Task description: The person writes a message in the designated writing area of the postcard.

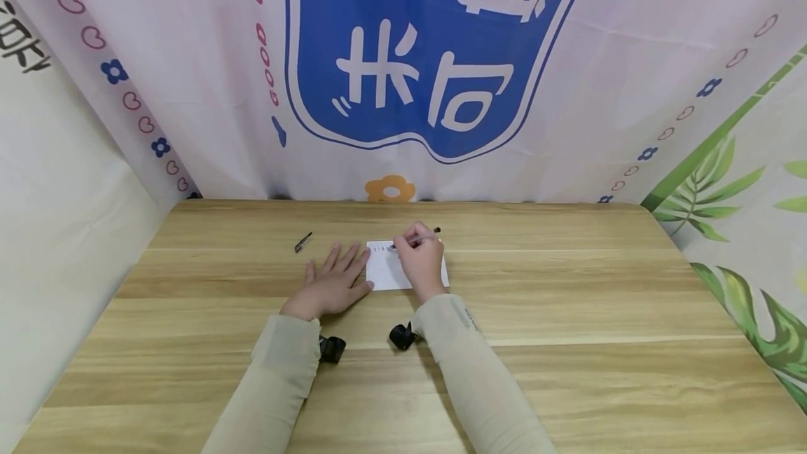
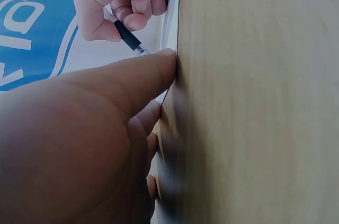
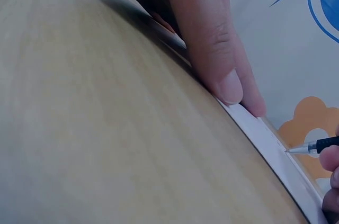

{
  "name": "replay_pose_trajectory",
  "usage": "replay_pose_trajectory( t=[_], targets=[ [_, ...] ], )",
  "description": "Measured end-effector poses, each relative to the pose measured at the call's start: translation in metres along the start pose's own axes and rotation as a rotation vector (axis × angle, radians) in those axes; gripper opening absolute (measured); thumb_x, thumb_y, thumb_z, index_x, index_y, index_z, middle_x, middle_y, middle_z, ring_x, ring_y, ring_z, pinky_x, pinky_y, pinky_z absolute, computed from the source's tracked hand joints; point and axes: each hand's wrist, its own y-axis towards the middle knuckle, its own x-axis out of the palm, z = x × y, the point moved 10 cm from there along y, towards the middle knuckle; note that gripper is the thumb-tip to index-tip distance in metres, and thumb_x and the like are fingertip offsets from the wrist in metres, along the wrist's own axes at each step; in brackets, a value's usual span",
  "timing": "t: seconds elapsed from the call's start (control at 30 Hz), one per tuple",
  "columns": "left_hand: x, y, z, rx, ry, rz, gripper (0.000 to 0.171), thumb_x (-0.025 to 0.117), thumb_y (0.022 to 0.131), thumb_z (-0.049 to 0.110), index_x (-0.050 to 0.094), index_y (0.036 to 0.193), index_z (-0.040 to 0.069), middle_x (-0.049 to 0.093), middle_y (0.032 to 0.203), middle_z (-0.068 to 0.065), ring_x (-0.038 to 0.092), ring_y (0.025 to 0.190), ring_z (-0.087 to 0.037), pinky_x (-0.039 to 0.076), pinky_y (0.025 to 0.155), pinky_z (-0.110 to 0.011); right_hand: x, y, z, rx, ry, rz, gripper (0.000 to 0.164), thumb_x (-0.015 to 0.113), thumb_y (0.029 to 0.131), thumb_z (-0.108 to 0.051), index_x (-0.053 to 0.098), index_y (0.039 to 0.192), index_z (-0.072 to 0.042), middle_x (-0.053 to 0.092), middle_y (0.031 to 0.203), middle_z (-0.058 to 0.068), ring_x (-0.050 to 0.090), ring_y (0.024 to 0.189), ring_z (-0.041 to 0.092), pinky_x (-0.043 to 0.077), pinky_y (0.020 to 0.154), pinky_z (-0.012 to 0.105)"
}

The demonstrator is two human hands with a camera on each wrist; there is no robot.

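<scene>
A white sheet of paper (image 1: 386,274) lies on the wooden table, with a short row of small marks along its top left. My right hand (image 1: 421,261) pinches a pen (image 1: 417,237) over the sheet. In the right wrist view the pen's tip (image 3: 289,151) meets the paper; its dark grip (image 2: 127,35) shows in the left wrist view. With fingers spread, my left hand (image 1: 330,286) lies on the table at the sheet's left edge. Its thumb (image 3: 231,87) and a fingertip press on the paper's edge.
A dark pen cap (image 1: 303,242) lies on the table beyond the left hand. Black wrist cameras (image 1: 402,336) sit at both sleeves. Behind the table's far edge hangs a printed curtain (image 1: 239,160), and a leaf-patterned cloth (image 1: 744,230) hangs on the right.
</scene>
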Motion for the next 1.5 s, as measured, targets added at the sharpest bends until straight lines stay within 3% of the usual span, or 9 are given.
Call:
replay_pose_trajectory(
  t=[0.9,1.2,1.5],
  targets=[
    [-0.0011,-0.0005,0.0022,-0.004,0.008,-0.004,0.07,0.041,0.108,0.046,0.011,0.165,0.018,-0.001,0.171,-0.006,-0.012,0.154,-0.038,-0.012,0.111,-0.074,-0.0025,0.0019,0.0017,-0.012,-0.005,0.031,0.018,0.067,0.083,-0.005,0.059,0.068,-0.007,0.061,0.063,0.002,0.056,0.056,0.012,0.043,0.051,0.023],
    [0.0051,0.0068,-0.006,-0.007,0.004,-0.006,0.071,0.04,0.108,0.048,0.008,0.164,0.021,-0.005,0.171,-0.003,-0.016,0.154,-0.034,-0.014,0.111,-0.073,-0.0012,0.0026,0.0027,-0.015,-0.008,0.032,0.02,0.068,0.084,-0.002,0.058,0.068,-0.007,0.061,0.064,0.002,0.056,0.057,0.013,0.044,0.052,0.025],
    [0.0014,0.0028,-0.0018,-0.015,0.008,-0.009,0.071,0.04,0.108,0.048,0.01,0.165,0.019,-0.003,0.171,-0.005,-0.013,0.154,-0.035,-0.012,0.112,-0.073,-0.0013,0.003,0.0045,-0.012,-0.001,0.032,0.02,0.068,0.084,-0.003,0.058,0.068,-0.008,0.061,0.063,0.001,0.054,0.058,0.012,0.042,0.052,0.023]
  ],
)
